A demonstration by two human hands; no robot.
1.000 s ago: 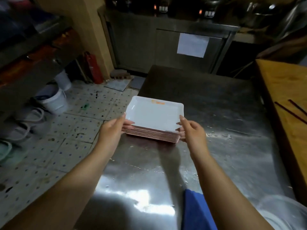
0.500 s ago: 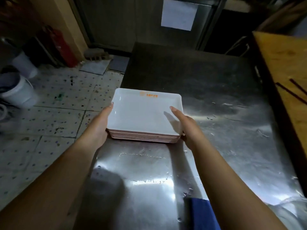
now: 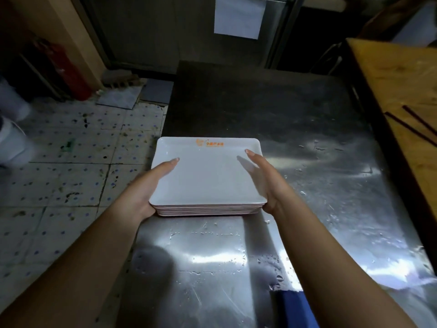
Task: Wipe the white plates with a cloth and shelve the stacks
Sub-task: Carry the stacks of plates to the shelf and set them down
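Note:
A stack of several white rectangular plates (image 3: 208, 176), with pinkish undersides and an orange logo on the far rim of the top one, is held at the left edge of the wet steel table (image 3: 319, 185). My left hand (image 3: 151, 183) grips the stack's left side, thumb lying on the top plate. My right hand (image 3: 264, 178) grips the right side, thumb also on top. The stack looks lifted slightly off the table. A blue cloth (image 3: 295, 308) lies on the table near my right forearm at the bottom edge.
A wooden board (image 3: 402, 95) with two dark chopsticks (image 3: 411, 126) borders the table on the right. A steel cabinet with a white paper sheet (image 3: 238, 17) stands behind. Left is tiled floor with a red fire extinguisher (image 3: 68, 72) and white buckets (image 3: 11, 143).
Both hands have closed further around the stack and drawn it toward me. The camera has tilted downward, so the stack now appears lower and larger in view.

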